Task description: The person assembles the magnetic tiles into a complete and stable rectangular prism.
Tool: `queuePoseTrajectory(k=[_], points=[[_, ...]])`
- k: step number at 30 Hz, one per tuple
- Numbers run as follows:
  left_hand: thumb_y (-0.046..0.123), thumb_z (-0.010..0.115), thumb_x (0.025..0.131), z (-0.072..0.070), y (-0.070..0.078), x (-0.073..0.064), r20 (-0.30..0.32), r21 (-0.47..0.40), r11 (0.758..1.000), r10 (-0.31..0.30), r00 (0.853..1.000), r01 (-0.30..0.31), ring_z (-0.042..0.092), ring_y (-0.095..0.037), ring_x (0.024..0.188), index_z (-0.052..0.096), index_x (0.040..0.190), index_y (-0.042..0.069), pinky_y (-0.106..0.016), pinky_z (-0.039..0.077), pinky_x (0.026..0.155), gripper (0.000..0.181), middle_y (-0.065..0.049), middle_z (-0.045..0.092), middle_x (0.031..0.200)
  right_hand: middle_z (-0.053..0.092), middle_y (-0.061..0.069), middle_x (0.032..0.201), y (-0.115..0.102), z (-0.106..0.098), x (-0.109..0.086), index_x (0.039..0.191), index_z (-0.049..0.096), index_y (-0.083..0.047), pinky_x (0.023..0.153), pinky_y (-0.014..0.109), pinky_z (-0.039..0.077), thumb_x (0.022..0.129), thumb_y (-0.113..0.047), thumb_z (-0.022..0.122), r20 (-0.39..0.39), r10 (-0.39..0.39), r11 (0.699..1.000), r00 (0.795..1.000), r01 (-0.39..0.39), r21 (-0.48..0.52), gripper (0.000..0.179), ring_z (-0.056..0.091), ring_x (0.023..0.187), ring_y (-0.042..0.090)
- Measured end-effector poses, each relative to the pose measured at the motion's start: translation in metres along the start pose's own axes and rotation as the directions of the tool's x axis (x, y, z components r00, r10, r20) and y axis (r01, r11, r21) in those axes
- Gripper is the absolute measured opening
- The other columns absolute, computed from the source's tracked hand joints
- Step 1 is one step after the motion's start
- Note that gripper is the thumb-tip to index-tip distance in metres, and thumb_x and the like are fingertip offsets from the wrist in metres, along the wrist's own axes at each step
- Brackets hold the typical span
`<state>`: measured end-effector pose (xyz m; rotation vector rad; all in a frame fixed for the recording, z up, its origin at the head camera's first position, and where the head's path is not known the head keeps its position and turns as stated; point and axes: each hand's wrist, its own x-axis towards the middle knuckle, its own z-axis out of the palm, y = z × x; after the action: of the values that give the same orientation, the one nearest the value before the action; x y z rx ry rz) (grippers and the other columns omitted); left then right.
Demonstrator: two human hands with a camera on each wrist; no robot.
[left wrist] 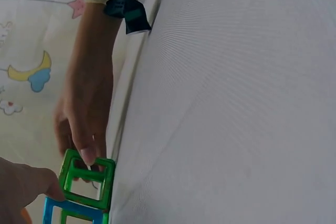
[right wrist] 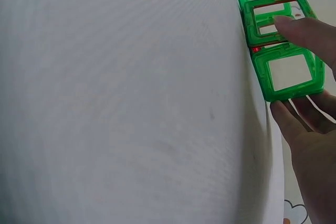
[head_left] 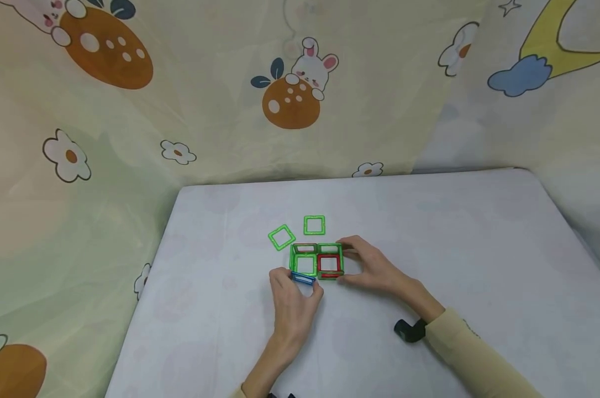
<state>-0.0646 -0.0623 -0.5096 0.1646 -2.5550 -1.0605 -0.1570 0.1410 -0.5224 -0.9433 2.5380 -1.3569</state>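
Square magnetic tiles form a low, two-cell open structure on the table, mostly green (head_left: 291, 258) with a red tile (head_left: 329, 255) in its right cell. My left hand (head_left: 291, 307) pinches a blue magnetic tile (head_left: 303, 278) between thumb and fingers at the front of the left cell. In the left wrist view the blue tile (left wrist: 76, 204) stands right beside a green one (left wrist: 108, 182). My right hand (head_left: 374, 270) grips the right end of the structure, thumb at the front corner and fingers at the back. In the right wrist view the thumb lies over a green tile (right wrist: 252, 24).
Two loose green square tiles lie behind the structure, one (head_left: 306, 225) straight and one (head_left: 274, 242) turned at an angle. The white table (head_left: 454, 232) meets a patterned cloth (head_left: 220, 110) at its back and left edges. A black wrist device (head_left: 409, 330) sits at the right wrist.
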Motion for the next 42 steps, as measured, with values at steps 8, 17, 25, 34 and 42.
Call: queuePoseTrajectory(k=[8, 17, 25, 34, 42], points=[[0.012, 0.085, 0.078, 0.011, 0.005, 0.001, -0.035, -0.005, 0.997, -0.076, 0.996, 0.076, 0.049, -0.02, 0.1, 0.045, 0.109, 0.001, -0.031, 0.051, 0.083, 0.051, -0.011, 0.043, 0.103, 0.057, 0.019, 0.135, 0.003, 0.0, 0.001, 0.139, 0.049, 0.002, 0.106, 0.033, 0.053, 0.073, -0.005, 0.092, 0.01, 0.006, 1.0, 1.0, -0.006, 0.021, 0.079, 0.061, 0.129, 0.031], [0.013, 0.086, 0.078, 0.017, 0.006, 0.002, -0.054, -0.002, 0.993, -0.119, 0.991, 0.119, 0.051, -0.022, 0.103, 0.046, 0.111, -0.002, -0.032, 0.052, 0.085, 0.054, -0.012, 0.044, 0.105, 0.057, 0.019, 0.136, 0.001, 0.0, 0.001, 0.139, 0.049, 0.001, 0.106, 0.034, 0.052, 0.073, -0.005, 0.092, 0.009, 0.002, 1.0, 1.0, -0.002, 0.015, 0.079, 0.061, 0.13, 0.032], [0.014, 0.085, 0.082, 0.016, 0.004, 0.0, -0.013, -0.013, 0.99, -0.14, 0.99, 0.14, 0.052, -0.021, 0.108, 0.045, 0.119, -0.002, -0.033, 0.054, 0.087, 0.057, -0.013, 0.045, 0.112, 0.057, 0.019, 0.134, 0.002, -0.001, 0.001, 0.138, 0.049, 0.001, 0.106, 0.033, 0.053, 0.073, -0.005, 0.093, 0.009, -0.003, 1.0, 1.0, 0.003, 0.011, 0.079, 0.061, 0.129, 0.032], [0.013, 0.085, 0.085, 0.01, -0.002, 0.002, 0.023, -0.049, 0.995, -0.089, 0.996, 0.09, 0.051, -0.021, 0.105, 0.043, 0.122, -0.003, -0.032, 0.052, 0.085, 0.058, -0.013, 0.045, 0.111, 0.057, 0.018, 0.135, -0.001, -0.003, 0.002, 0.138, 0.05, 0.001, 0.105, 0.034, 0.053, 0.074, -0.005, 0.092, 0.013, 0.01, 1.0, 1.0, -0.01, 0.007, 0.076, 0.061, 0.13, 0.031], [0.015, 0.084, 0.086, 0.007, -0.004, 0.001, 0.066, -0.064, 0.991, -0.115, 0.991, 0.119, 0.05, -0.017, 0.107, 0.042, 0.125, 0.0, -0.029, 0.051, 0.084, 0.059, -0.01, 0.045, 0.114, 0.057, 0.018, 0.136, -0.003, -0.002, 0.001, 0.139, 0.05, 0.001, 0.106, 0.035, 0.053, 0.075, -0.007, 0.091, 0.016, 0.02, 1.0, 1.0, -0.02, -0.013, 0.077, 0.061, 0.13, 0.031]])
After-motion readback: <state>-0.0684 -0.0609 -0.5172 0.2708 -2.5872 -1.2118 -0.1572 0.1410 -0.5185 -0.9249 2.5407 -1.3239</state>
